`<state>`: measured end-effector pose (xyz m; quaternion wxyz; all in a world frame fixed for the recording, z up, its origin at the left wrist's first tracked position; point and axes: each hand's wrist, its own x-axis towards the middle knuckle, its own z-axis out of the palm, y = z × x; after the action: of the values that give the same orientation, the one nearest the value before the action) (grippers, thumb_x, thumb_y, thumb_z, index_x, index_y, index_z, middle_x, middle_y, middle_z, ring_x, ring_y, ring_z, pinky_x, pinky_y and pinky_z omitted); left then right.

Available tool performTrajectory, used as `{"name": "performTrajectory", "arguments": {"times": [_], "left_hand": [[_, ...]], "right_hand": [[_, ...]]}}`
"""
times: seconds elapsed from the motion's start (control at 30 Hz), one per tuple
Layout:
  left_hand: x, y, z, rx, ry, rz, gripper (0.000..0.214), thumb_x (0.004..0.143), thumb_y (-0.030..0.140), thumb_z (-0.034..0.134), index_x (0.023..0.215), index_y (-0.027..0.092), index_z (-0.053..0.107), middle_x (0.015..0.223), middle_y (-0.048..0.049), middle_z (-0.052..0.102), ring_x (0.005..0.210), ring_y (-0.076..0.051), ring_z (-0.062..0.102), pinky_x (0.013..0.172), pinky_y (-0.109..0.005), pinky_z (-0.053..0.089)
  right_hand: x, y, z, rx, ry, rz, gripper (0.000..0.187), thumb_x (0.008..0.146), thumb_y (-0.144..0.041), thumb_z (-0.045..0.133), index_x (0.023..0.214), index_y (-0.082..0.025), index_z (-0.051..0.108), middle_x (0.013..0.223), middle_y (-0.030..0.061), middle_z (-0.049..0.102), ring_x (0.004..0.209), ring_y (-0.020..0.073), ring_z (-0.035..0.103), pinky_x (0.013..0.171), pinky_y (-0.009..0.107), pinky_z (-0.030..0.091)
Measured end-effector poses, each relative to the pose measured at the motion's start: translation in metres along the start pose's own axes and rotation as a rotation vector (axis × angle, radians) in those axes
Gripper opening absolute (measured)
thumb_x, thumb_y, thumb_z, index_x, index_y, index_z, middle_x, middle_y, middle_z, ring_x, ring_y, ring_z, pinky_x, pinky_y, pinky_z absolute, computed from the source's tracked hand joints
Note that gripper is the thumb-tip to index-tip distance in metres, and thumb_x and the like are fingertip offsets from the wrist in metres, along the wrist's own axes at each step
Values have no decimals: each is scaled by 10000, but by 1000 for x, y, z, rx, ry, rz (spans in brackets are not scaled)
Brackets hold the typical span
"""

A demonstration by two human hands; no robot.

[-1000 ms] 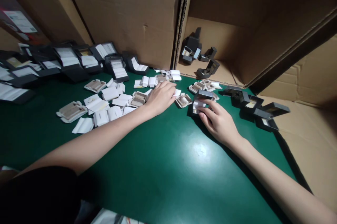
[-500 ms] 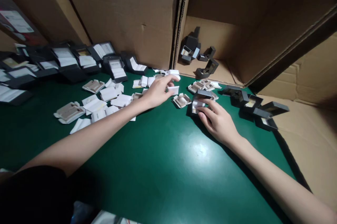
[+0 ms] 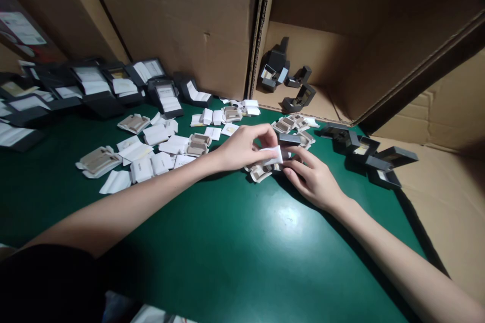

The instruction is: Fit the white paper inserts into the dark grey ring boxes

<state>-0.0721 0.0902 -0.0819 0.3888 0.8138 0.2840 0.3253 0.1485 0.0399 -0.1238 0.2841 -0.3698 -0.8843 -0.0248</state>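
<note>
My left hand (image 3: 242, 147) pinches a small white folded card (image 3: 273, 154) and holds it over the small open dark box (image 3: 288, 140) on the green table (image 3: 235, 242). My right hand (image 3: 312, 177) is curled around that box from the near side, steadying it. A beige insert (image 3: 259, 173) lies on the table just under my left hand. More white cards (image 3: 159, 136) and beige inserts (image 3: 99, 159) are scattered to the left.
Open dark boxes with white papers (image 3: 94, 88) line the back left. Several small dark boxes (image 3: 373, 156) sit at the right table edge, more (image 3: 288, 78) inside the open cardboard carton (image 3: 341, 60). A cardboard wall (image 3: 182, 19) stands behind.
My left hand picked a white card from the pile at the back and carried it right to the box in my right hand. My right hand stayed on the box.
</note>
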Motion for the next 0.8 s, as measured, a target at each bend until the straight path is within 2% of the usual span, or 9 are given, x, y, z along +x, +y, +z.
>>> {"name": "performTrajectory", "arguments": {"times": [0.17, 0.33, 0.47, 0.63, 0.8], "left_hand": [[-1, -1, 1, 186, 2, 200, 38, 846, 161, 607, 869, 141, 629, 863, -26, 639, 787, -118, 598, 722, -240, 481], [-4, -1, 5, 261, -41, 382, 146, 872, 78, 526, 955, 147, 624, 1038, -80, 587, 945, -152, 584, 812, -278, 499], [-5, -2, 10, 269, -45, 385, 210, 866, 41, 491, 1030, 150, 565, 1092, -91, 562, 1004, -166, 564, 836, -287, 500], [-6, -6, 14, 278, 70, 346, 234, 851, 40, 510, 1054, 156, 518, 1112, -75, 537, 850, -115, 565, 751, -244, 509], [-9, -9, 17, 272, 77, 311, 336, 839, 41, 503, 1142, 183, 481, 1179, -79, 503, 876, -119, 539, 625, -176, 494]], "right_hand": [[0, -1, -2, 67, 23, -54, 150, 909, -203, 486, 982, -173, 613, 1135, 134, 618, 980, 209, 618, 816, 347, 525], [-3, 1, -2, 147, 46, -26, 101, 902, -191, 503, 978, -188, 569, 1028, 95, 661, 920, 182, 639, 803, 316, 526], [-4, 1, -1, 131, 89, -22, 122, 904, -215, 504, 1023, -197, 519, 985, 85, 673, 869, 179, 647, 748, 303, 534], [-1, -1, -3, 154, 45, -41, 171, 901, -201, 500, 1070, -197, 527, 1053, 103, 642, 934, 192, 634, 779, 313, 529], [-1, 0, -1, 152, 30, -58, 198, 884, -177, 526, 1079, -187, 554, 1025, 100, 617, 874, 173, 622, 726, 287, 522]]}}
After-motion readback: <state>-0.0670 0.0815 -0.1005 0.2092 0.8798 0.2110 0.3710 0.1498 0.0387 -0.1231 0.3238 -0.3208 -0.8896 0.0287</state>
